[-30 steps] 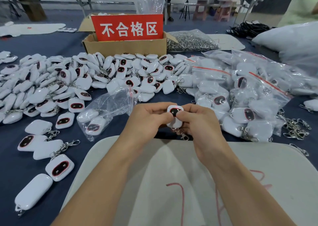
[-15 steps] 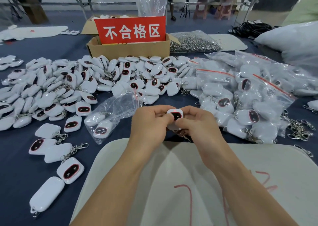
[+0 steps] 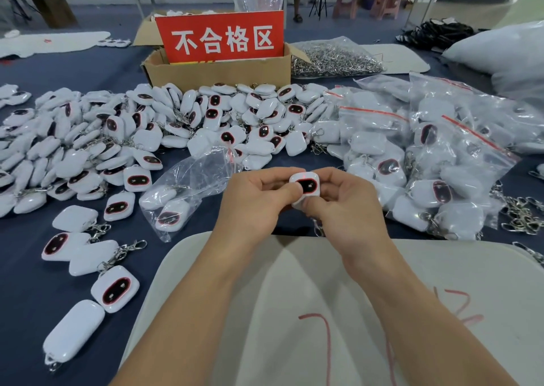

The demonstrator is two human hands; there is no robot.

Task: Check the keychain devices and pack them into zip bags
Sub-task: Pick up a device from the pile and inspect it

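A white keychain device (image 3: 305, 183) with a dark oval face is held upright between both hands above the table's near middle. My left hand (image 3: 253, 200) pinches its left side and my right hand (image 3: 341, 206) grips its right side and bottom; its metal clasp (image 3: 318, 229) hangs below. A clear zip bag (image 3: 188, 188) with a few devices inside lies open just left of my hands. A large heap of loose devices (image 3: 141, 132) covers the left and middle. Filled zip bags (image 3: 435, 156) are piled on the right.
A cardboard box (image 3: 217, 70) with a red sign (image 3: 220, 37) stands at the back centre, a bag of metal clasps (image 3: 335, 57) beside it. Loose clasps (image 3: 521, 212) lie at the far right. A white board (image 3: 294, 312) lies under my forearms. A few devices (image 3: 114, 288) rest near left.
The view has shifted slightly, so the table's contents sit lower in frame. Both hands keep holding the device, turned a little more face-up.
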